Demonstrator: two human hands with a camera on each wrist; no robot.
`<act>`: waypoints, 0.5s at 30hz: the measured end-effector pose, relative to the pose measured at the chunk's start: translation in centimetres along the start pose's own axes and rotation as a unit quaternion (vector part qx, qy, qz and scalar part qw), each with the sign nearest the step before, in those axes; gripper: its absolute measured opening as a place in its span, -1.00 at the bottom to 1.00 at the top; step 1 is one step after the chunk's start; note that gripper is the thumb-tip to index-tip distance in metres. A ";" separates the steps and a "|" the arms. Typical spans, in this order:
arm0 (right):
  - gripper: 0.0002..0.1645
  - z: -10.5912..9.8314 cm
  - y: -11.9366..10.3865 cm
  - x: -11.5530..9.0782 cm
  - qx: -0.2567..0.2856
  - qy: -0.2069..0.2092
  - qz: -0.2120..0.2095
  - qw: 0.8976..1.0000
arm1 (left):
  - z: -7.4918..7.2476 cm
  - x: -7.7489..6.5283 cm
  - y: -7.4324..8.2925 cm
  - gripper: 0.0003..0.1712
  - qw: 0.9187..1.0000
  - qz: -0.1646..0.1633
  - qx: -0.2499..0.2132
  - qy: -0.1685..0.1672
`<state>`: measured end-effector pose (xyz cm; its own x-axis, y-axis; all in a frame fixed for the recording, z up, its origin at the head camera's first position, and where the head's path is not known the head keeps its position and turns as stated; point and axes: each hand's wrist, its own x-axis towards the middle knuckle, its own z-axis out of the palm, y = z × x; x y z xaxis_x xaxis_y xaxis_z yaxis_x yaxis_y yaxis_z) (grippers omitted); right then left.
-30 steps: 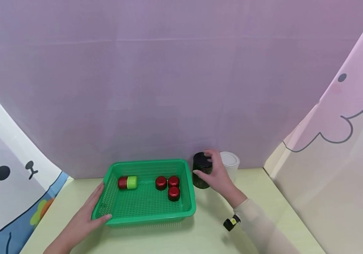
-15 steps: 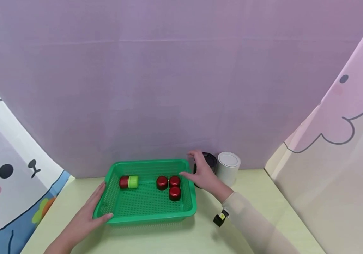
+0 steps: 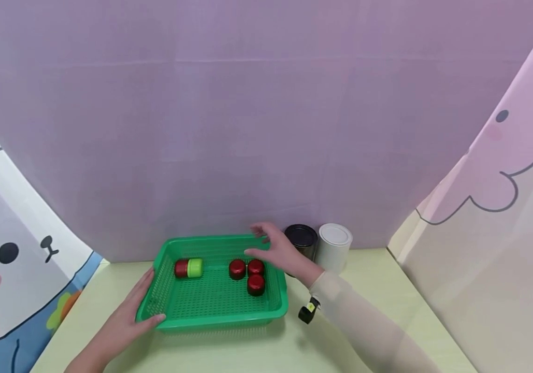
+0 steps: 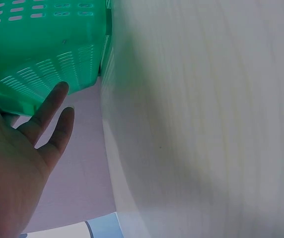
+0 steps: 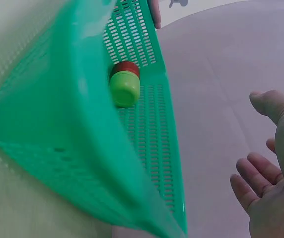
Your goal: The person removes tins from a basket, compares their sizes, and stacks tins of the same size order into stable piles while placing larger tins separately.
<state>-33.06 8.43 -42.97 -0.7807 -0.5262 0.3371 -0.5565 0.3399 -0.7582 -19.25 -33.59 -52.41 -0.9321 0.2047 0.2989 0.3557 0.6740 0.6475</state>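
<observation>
A green perforated plastic basket (image 3: 212, 321) sits on the table. My left hand (image 3: 124, 324) holds its left side, thumb over the near rim, fingers along the outer wall; in the left wrist view two fingers (image 4: 57, 101) show by that wall. My right hand (image 3: 280, 251) is raised over the basket's far right corner, fingers spread and holding nothing. Beneath it stand three shiny red round pieces (image 3: 255, 285). At the basket's left lies a small rounded piece, half red and half lime green (image 3: 194, 268), its green end facing the right wrist camera.
Right of the basket, behind my right wrist, stands a dark can with a black lid (image 3: 301, 236). A white lidded can (image 3: 334, 251) is beside it. A purple cloth wall (image 3: 247, 129) closes off the back; printed cloths hang at both sides.
My right hand has moved left from the black-lidded can to above the basket's far right corner. The left hand, the basket and its contents have stayed practically in place.
</observation>
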 end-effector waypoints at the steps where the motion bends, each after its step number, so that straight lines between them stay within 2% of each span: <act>1: -0.21 0.2 0.0 0.3 -0.001 -0.006 -0.001 1.000 | 0.0 0.0 -0.1 0.28 1.000 0.000 0.002 0.001; 10: -0.19 2.2 -0.3 3.2 0.002 -0.062 0.008 0.998 | 0.1 -0.1 -0.3 0.29 1.000 0.003 0.002 0.004; 15: -0.16 3.3 -1.1 4.6 -0.015 -0.092 0.003 0.996 | 0.1 -0.1 0.0 0.29 1.000 0.001 -0.005 0.004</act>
<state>-35.07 3.01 -42.43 -0.7207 -0.6565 0.2224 -0.5619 0.3654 -0.7421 -19.14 -33.52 -52.50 -0.9305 0.2009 0.3063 0.3589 0.6669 0.6530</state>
